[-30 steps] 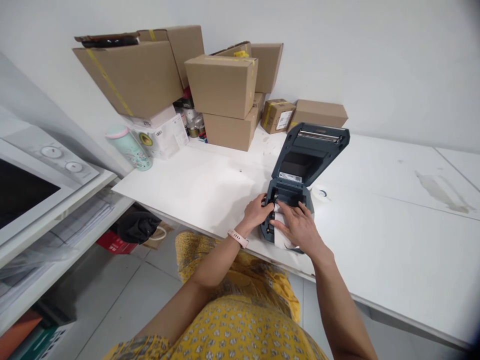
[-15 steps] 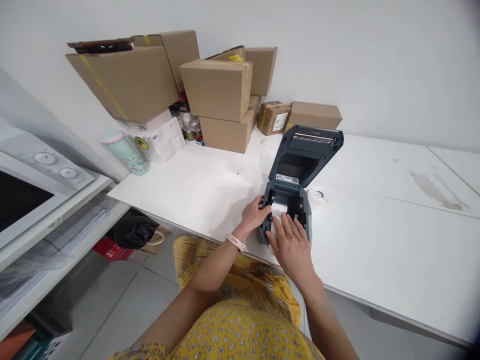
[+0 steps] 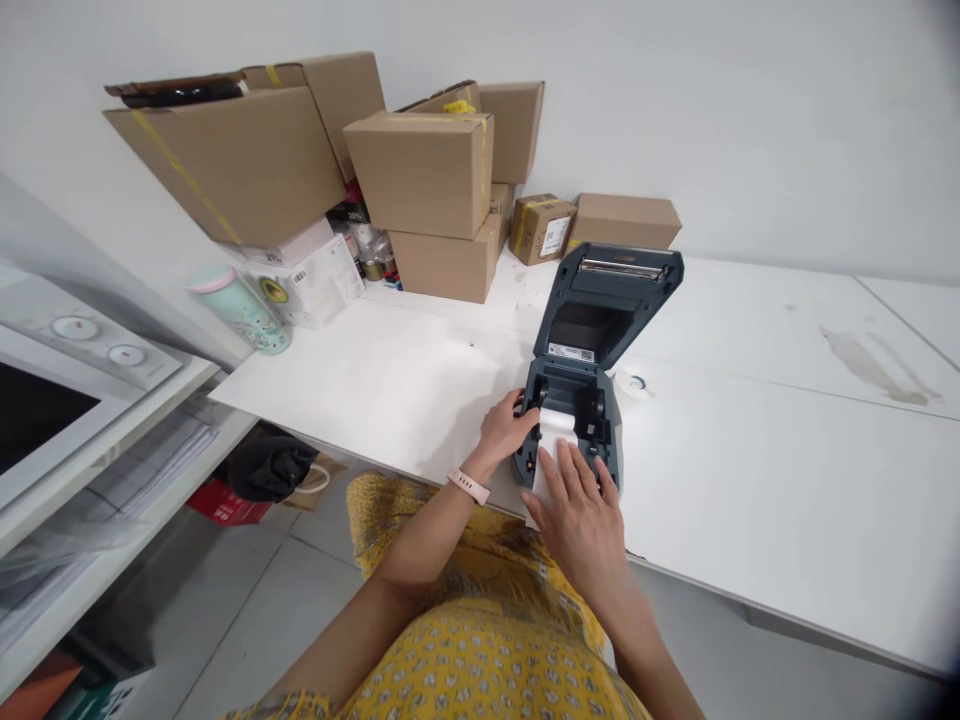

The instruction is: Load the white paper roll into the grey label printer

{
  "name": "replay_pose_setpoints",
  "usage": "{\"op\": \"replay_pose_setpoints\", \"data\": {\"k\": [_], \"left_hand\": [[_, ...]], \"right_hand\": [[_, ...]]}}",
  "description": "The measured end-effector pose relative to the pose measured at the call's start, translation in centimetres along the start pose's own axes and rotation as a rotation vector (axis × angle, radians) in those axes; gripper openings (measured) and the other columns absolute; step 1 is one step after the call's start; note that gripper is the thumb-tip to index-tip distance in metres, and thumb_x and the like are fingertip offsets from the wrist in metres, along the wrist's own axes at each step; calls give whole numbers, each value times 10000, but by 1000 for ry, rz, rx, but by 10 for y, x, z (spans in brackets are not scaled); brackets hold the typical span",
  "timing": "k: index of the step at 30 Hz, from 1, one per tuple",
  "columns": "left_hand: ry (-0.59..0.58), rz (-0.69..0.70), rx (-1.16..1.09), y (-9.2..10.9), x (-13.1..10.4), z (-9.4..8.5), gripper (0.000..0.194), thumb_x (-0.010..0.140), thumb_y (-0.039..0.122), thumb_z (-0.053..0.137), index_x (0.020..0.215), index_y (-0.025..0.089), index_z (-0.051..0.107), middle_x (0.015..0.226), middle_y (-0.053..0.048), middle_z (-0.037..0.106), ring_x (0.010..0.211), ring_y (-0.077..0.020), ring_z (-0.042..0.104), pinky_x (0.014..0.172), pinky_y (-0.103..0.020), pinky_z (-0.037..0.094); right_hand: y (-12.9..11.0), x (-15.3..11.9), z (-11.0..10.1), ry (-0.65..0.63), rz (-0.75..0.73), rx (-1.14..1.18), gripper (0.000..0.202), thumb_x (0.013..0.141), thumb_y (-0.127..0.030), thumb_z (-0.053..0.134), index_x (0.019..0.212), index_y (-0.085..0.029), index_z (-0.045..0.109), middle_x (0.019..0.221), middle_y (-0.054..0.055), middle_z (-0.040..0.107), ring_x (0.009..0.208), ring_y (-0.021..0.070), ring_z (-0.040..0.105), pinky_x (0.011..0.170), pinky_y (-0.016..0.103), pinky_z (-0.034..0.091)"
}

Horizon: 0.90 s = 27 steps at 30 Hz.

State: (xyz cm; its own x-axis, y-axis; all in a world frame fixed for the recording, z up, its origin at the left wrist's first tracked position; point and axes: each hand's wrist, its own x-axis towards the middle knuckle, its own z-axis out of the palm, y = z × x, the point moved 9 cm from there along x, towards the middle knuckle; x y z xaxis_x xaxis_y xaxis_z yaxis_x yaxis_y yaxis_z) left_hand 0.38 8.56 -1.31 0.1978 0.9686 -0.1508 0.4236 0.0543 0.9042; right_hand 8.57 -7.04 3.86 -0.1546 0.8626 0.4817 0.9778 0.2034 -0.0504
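Observation:
A dark grey label printer [image 3: 529, 467] stands at the table's front edge, its lid [image 3: 634, 290] tipped up and back. Inside it, a white strip of label paper [image 3: 556, 428] runs from the bay toward the front. My left hand [image 3: 504, 430] grips the printer's left side, thumb over the rim and fingers against the outer wall. Over the front of the printer, my right hand [image 3: 583, 510] lies with fingers stretched on the paper strip, covering part of it. The paper's front end is partly hidden under that hand.
Right of the printer lies a small white roll [image 3: 634, 384]. Stacked cardboard boxes [image 3: 420, 165] stand at the back against the wall. At the left are a mint green tumbler [image 3: 244, 310], a white box [image 3: 322, 280] and a microwave [image 3: 82, 365] on a shelf.
My right hand has slid toward me, and more of the white paper strip shows, drawn out toward the printer's front. My left hand stays at the printer's left side.

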Motion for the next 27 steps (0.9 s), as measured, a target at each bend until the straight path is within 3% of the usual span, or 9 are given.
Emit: {"op": "replay_pose_setpoints", "data": {"k": [8,17,27], "left_hand": [[8,50,-29,-3,2,2,454,868,364,603,1307,253,636,1266,-52,738,1107,-249,710,977,-369,544],[-9,10,-81,-8,4,6,465,842,359,670,1291,245,633,1251,-61,738,1118,-252,705,974,-372,547],[-6,-6,-84,-8,4,5,473,836,369,683,1293,260,634,1269,-56,733,1147,-266,690,991,-380,537]], "right_hand": [[1,-4,-4,-4,-41,-18,540,995,-381,580,1468,-134,495,1511,228,540,1368,352,552,1148,531,370],[3,-6,-7,16,-32,5,583,995,-360,576,1528,-173,430,1505,212,553,1346,350,576,1132,529,398],[5,-9,-10,-1,-45,19,499,1010,-385,550,1453,-158,515,1499,209,560,1349,351,576,1127,538,402]]}}
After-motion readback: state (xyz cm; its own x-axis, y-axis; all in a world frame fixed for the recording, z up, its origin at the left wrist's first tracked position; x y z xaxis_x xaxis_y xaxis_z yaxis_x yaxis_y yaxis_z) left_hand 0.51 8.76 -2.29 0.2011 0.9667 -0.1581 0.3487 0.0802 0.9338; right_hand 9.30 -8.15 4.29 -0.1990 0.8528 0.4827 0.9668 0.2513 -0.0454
